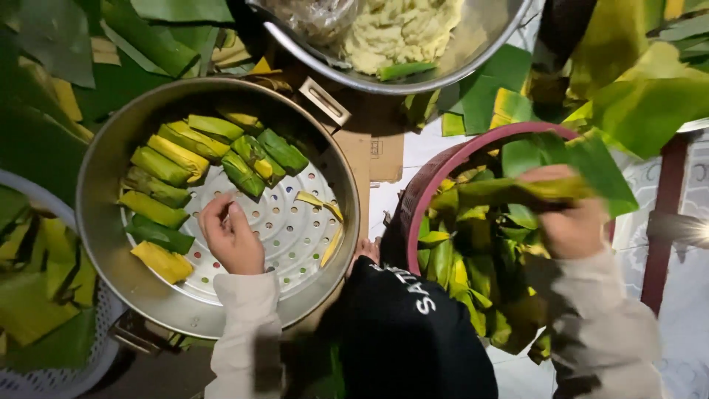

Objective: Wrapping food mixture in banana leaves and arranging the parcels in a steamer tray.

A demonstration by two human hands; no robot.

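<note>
1. At 6 o'clock, nearest the camera, sits the person's dark knee (413,332) with pale lettering, and a cream sleeve runs up on either side of it.
2. The left hand (231,235) rests inside the metal steamer pot (103,170) at about 8 o'clock, its fingers curled loosely inward over the perforated tray (284,229). I cannot tell whether it pinches anything.
3. Leaf-wrapped parcels (193,159), green and yellow, lie side by side in an arc along the tray's edge from 7 o'clock round to 12 o'clock of the pot. The nearest ones lie just beside the left hand's fingertips.
4. Two loose yellow leaf strips (325,214) lie on the bare tray at the pot's 3 o'clock side.
5. The right hand (569,214), blurred, sits at 3 o'clock, closed around a folded banana leaf (509,191) that stretches leftward from its grip.
6. Below that hand a red-rimmed basket (436,181) holds a heap of cut banana leaves.
7. At 12 o'clock, farthest off, a large metal bowl (484,44) holds pale yellow dough (399,29), with a green leaf piece lying at its near edge.
8. More leaf pieces (642,96) lie scattered across the floor around 2 o'clock and 10 o'clock.
</note>
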